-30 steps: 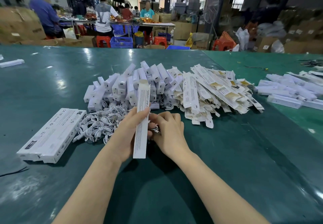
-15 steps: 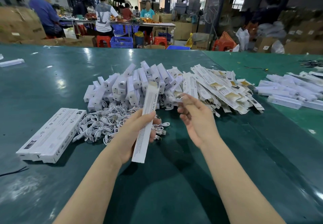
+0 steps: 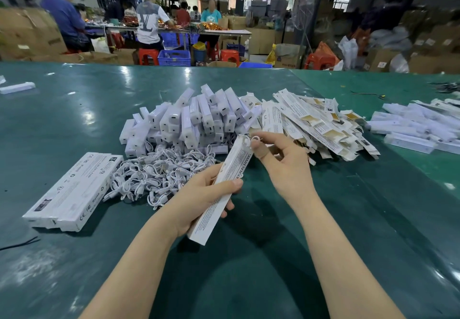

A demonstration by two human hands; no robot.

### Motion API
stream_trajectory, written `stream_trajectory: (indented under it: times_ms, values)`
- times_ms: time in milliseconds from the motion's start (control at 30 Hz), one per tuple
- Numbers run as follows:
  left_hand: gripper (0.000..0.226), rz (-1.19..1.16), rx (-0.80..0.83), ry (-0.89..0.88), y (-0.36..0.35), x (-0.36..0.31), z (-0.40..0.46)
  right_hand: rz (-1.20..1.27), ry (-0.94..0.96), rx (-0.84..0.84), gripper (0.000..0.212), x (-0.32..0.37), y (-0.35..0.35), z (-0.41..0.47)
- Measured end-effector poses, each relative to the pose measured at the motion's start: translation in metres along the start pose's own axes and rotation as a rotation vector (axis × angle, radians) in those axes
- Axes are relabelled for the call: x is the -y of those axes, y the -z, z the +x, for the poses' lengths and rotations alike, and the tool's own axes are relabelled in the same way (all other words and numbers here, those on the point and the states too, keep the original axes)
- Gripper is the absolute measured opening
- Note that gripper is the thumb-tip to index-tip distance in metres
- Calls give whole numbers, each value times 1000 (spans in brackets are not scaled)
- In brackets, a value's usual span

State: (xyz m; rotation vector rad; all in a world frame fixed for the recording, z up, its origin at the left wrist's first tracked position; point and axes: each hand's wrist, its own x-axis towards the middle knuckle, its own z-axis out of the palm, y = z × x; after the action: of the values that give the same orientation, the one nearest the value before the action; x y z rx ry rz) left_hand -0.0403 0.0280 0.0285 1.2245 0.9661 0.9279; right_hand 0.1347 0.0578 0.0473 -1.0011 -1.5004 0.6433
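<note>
Over the green table (image 3: 74,124), your left hand (image 3: 196,196) grips a white lamp box (image 3: 236,163), your right hand (image 3: 286,167) pinches a coiled cable (image 3: 245,140) at its mouth: probably tuck it in next.

A long, slim white cardboard box (image 3: 225,186) with black print tilts up-right above the table; a small looped white cable (image 3: 245,141) sits at its upper end.

The right hand (image 3: 286,167), a second ago tucked against the left hand (image 3: 199,201) at the edge of the cable pile (image 3: 159,177), now sits higher, toward 1 o'clock. It pinches a coiled cable (image 3: 249,140) at the open top end of the white box (image 3: 224,184). The box, earlier pointing near 12 o'clock, now leans toward 1 o'clock in the left hand's grip.
</note>
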Motion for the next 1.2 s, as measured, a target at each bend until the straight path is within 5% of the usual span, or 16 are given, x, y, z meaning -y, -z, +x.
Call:
stream_trajectory:
  times_ms: [467,767,1200]
  values:
    - [37,130,94,-38,-1,1,-1,118,-73,31,2,-1,11,4]
    - [28,219,156,-95,1,2,-3,229,-328,165,24,0,20,7]
    - [34,237,142,-83,1,5,1,199,-272,202,26,1,25,6]
